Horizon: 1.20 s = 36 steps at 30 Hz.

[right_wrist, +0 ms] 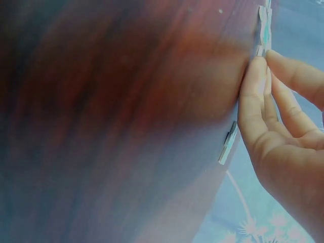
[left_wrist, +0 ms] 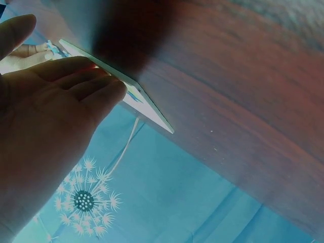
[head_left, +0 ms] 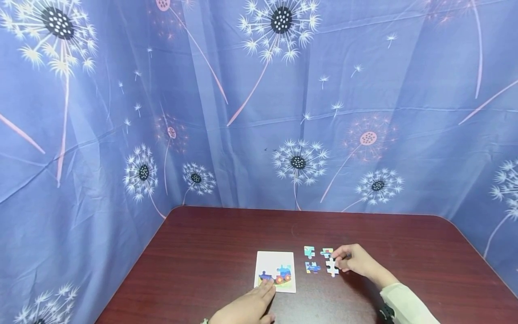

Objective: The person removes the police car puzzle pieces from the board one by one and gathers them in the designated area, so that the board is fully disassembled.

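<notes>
A white puzzle board (head_left: 275,258) with a blue and red vehicle picture partly filled in lies on the table. My left hand (head_left: 247,308) rests its straight fingers on the board's lower left part; the left wrist view shows those fingers (left_wrist: 104,98) flat over its edge. To the right of the board, my right hand (head_left: 358,262) pinches a pale jigsaw piece (head_left: 332,269) at its right side between thumb and fingertips. A colourful piece (head_left: 326,253) lies right by the index fingertip. Further left are a teal piece (head_left: 309,251) and a blue piece (head_left: 312,267).
The dark red wooden table (head_left: 226,234) has rounded far corners. A blue curtain (head_left: 251,148) with dandelion prints hangs behind it and along the sides.
</notes>
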### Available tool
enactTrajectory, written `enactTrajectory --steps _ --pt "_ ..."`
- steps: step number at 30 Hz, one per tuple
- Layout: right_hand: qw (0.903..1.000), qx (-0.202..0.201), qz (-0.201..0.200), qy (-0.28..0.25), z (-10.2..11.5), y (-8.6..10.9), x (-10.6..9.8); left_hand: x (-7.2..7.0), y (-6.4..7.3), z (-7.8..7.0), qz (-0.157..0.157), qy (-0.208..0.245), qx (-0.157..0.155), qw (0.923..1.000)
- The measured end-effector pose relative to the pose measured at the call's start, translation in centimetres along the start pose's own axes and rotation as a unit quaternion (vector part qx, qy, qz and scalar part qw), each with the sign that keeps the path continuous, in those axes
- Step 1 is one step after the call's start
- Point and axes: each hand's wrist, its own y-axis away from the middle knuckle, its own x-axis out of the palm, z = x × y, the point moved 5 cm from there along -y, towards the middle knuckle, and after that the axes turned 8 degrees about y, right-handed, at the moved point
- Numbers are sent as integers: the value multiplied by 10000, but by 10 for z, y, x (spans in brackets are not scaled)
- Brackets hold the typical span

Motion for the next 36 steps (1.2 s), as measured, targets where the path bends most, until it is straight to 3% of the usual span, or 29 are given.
enactTrajectory --steps 22,36 --pt "9997 113 -114 206 -1 1 0 -2 0 -2 -4 29 8 10000" --pt "9995 -196 -106 241 8 -3 -2 -1 0 -1 -58 -16 67 10000"
